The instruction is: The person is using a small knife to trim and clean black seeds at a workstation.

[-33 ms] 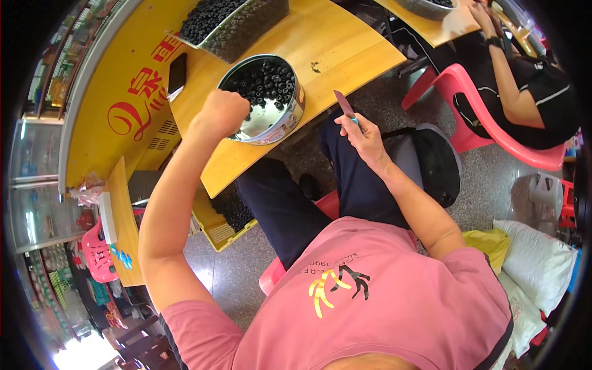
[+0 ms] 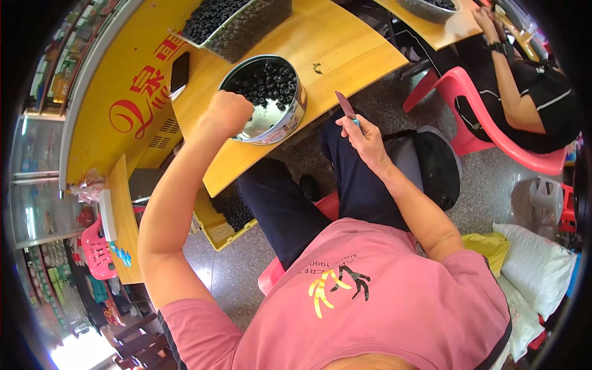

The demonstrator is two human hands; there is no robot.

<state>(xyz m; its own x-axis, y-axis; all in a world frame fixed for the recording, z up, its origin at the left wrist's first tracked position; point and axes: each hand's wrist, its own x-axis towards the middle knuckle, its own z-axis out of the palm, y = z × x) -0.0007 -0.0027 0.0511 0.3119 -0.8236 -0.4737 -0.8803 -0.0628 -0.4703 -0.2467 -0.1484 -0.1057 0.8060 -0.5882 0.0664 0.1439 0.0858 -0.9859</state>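
Landmark = tin, round, open, upright on table.

- Phone (image 2: 179,71): lies flat L of tin, well apart.
- Crate (image 2: 216,240), yellow, w/ more dark stuff: low, below table level, on wearer's side of tin & a bit L.
- L forearm (image 2: 176,191): comes up from L of tin, angling in twd it. L hand (image 2: 231,113): at tin's L rim, knuckles up, fingers curled under like a loose fist. Underside hidden; can't tell if it pinches anything or touches rim.
- Clear bin (image 2: 246,31), heaped dark: on table (image 2: 345,46), beyond tin, slightly L.
- Tin (image 2: 291,120), printed outside: dark pieces (image 2: 271,80), small & round, bunched at far side; near side shows bare shiny bottom. L hand nearer by far; pieces lie beyond & R of it.
- Scraps (image 2: 317,68): R of tin, slightly beyond.
- Knife (image 2: 345,105): R of tin, clear of it. Long axis runs away from wearer, tip leaning slightly L; not aimed at tin.
- R hand (image 2: 368,140): R of tin & nearer wearer, fingers wrapped round knife's teal handle, thumb up by blade. R forearm (image 2: 419,197) reaches in from near R, elbow bent.
- Co-worker (image 2: 524,102), pink chair (image 2: 478,102): far R of tin.
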